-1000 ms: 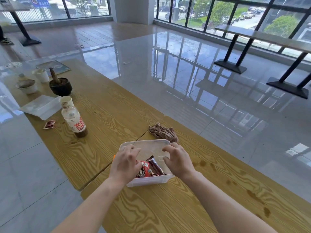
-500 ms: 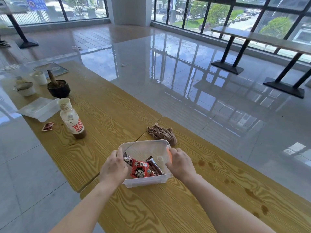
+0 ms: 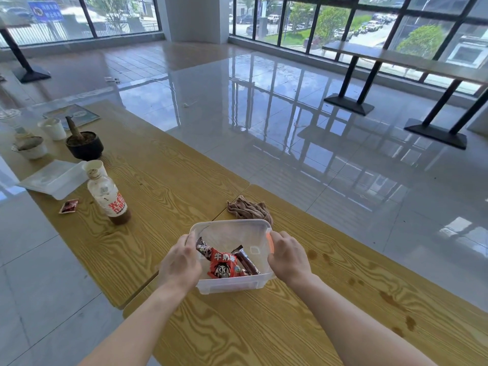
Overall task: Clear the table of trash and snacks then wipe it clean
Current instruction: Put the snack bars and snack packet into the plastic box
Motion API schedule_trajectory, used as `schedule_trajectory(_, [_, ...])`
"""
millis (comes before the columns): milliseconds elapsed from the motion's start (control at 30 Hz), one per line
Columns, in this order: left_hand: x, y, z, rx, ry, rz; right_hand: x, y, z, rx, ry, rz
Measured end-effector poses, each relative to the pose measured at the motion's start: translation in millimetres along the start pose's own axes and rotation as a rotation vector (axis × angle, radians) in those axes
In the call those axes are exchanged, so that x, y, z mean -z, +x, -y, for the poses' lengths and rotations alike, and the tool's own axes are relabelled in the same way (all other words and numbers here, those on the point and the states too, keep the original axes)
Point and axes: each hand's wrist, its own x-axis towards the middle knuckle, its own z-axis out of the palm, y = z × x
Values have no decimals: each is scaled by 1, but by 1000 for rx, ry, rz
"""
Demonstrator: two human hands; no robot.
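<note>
A clear plastic storage box with its lid on [image 3: 232, 231] rests on the near wooden table [image 3: 264, 326]. Snack packets [image 3: 224, 265], one red, show through the lid. My left hand [image 3: 181, 262] presses on the box's left side. My right hand [image 3: 287, 256] grips the right side at an orange latch [image 3: 270, 241]. A crumpled brown cloth [image 3: 248, 210] lies just behind the box. Dark stains [image 3: 390, 299] spot the table to the right.
On the far table [image 3: 163, 180] stand a nearly empty drink bottle [image 3: 109, 199], a paper cup [image 3: 93, 167], a clear takeaway container [image 3: 52, 178], a red sachet [image 3: 69, 206], a black bowl [image 3: 84, 145], two white bowls and a booklet. Glossy floor lies to the right.
Both hands slid from on top of the lid outward to the box's left and right sides. The snack packets under the lid are now in plain sight.
</note>
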Motion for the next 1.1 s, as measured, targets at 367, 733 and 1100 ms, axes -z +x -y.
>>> schedule_trajectory(367, [0, -1, -62, -223, -11, 24, 37, -49, -47, -160, 8, -143])
schedule_trajectory(733, [-16, -11, -144, -514, -58, 97, 79, -130, -92, -408, -27, -287])
schedule_trajectory(1100, [-42, -62, -252, -807, -121, 177, 119, -228, -159, -678, -68, -426])
